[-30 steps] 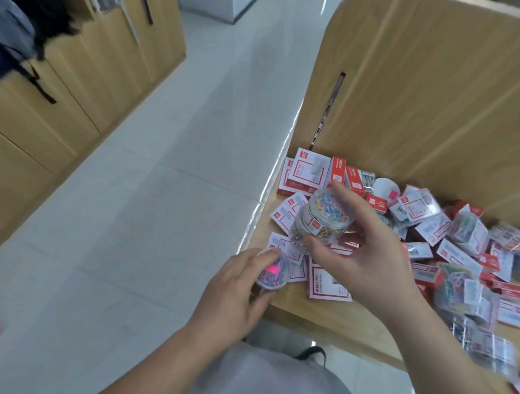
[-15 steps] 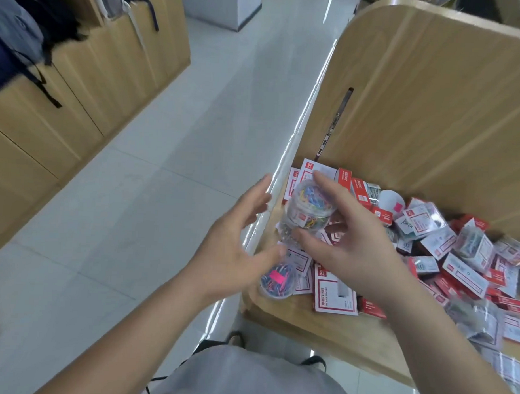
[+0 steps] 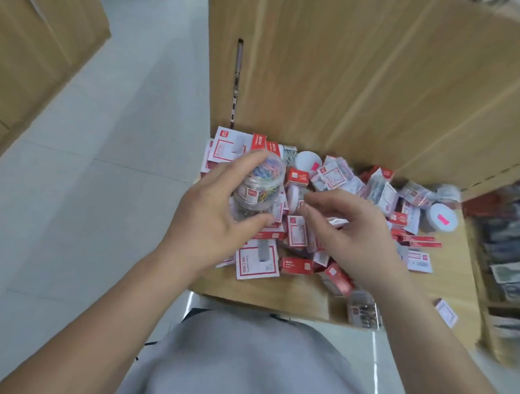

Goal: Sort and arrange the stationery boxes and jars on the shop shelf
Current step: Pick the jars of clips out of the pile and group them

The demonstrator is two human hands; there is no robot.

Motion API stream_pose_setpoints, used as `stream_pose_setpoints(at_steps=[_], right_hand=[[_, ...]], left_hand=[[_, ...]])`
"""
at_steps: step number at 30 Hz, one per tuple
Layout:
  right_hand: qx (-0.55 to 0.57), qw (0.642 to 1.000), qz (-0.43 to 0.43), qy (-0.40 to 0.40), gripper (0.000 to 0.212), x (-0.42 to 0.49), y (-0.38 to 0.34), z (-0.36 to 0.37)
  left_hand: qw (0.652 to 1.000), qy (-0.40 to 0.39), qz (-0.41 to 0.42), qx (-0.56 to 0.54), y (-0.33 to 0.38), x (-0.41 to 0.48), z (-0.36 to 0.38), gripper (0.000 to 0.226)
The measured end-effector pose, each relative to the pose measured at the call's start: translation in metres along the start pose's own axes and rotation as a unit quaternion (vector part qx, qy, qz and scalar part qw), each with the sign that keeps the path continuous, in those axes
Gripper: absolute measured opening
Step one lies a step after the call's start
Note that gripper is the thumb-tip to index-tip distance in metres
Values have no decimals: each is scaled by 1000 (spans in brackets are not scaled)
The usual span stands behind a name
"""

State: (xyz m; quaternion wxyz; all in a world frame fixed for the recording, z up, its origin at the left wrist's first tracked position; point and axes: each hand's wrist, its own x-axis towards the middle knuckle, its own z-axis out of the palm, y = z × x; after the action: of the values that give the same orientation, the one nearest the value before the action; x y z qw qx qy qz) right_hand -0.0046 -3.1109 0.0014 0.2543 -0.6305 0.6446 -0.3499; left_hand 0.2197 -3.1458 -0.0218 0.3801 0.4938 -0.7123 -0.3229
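My left hand (image 3: 210,224) grips a clear jar of coloured paper clips (image 3: 257,191) from its left side, thumb under it, above the left part of the wooden shelf (image 3: 450,280). Under the jar's red label the contents look silver. My right hand (image 3: 357,238) hovers just right of the jar with loosely curled fingers, their tips near a small white-lidded jar (image 3: 294,195) in the pile; I see nothing held in it. A jumble of red-and-white stationery boxes (image 3: 258,260) covers the shelf. Another jar with a pink sticker (image 3: 439,220) lies at the right.
A tall wooden back panel (image 3: 360,82) rises behind the pile. A clear box of dark clips (image 3: 363,312) sits at the shelf's front edge. Right of a wooden divider, another compartment (image 3: 507,249) holds blurred packets. White tiled floor (image 3: 106,162) lies to the left.
The clear jar passed from my right hand to my left hand. My left hand let go of the small pink-stickered jar. My right hand dropped toward the pile. The view swung right.
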Motion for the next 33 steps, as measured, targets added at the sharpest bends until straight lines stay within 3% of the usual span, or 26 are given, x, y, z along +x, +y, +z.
stream_pose_setpoints(at_steps=[4,8,12,14,19,23,28,33], right_hand=[[-2,999,-25,29,9,-11,18,-35],[-99,994,41,-25,13,-34,35,-69],[-192,969,150,-37,53,-95,34,-75],[-238,951,194,-30,62,-120,34,-61],[-287,940,185,16,47,-132,52,-40],[-325,936,135,23,48,-136,66,-41],[-277,956,89,-24,41,-139,73,-46],[-95,990,100,-19,50,-140,61,-62]], left_hand=[[1000,-20,14,-7,26,-3,37,88],[999,-40,23,15,37,-16,55,91],[995,-64,59,49,44,-35,63,88],[993,-65,78,65,44,-46,66,86],[981,-93,110,128,38,-78,80,81],[977,-79,98,175,21,-109,101,81],[971,-10,54,235,12,-128,113,77],[967,7,-4,256,14,-132,117,84]])
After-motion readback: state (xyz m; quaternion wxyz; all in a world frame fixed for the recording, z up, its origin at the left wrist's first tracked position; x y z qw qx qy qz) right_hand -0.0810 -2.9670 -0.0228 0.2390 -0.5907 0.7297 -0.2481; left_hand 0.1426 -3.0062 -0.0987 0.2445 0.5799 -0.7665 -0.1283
